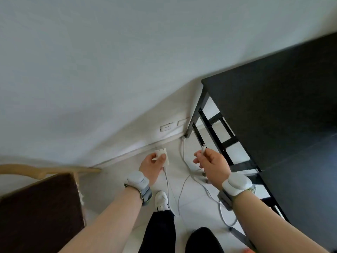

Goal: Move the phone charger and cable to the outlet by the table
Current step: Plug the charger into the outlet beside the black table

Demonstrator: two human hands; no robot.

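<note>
Currently the charger point(162, 156) is in the left hand point(152, 166), thumb over its top face and fingers curled round the far side. It's a white block held in the air above the floor point(193, 203), just short of the baseboard. Its long axis runs from the palm toward the wall. The far end face, with small dark marks, points at the wall; too blurry to call them prongs.

The cable point(166, 181) exits the charger's near end, drops past the left wrist, loops low by the legs and climbs to the right hand point(211, 165). That hand pinches the cable just behind its plug tip point(203, 148), with the other fingers curled. The tip sticks up and away from the person, toward the table leg.

The outlet point(166, 128) sits low on the wall, beyond the charger and apart from it. A second wall plate point(183, 121) is just right of it, beside the leg of the black table point(282, 106), which fills the right side.

A second, grey cord point(182, 152) lies on the floor, running from the table leg toward the person. Both wrists carry grey-white bands point(137, 179). A white shoe point(161, 199) shows below the left wrist, and a wooden chair with a dark seat point(36, 207) stands at the left.
</note>
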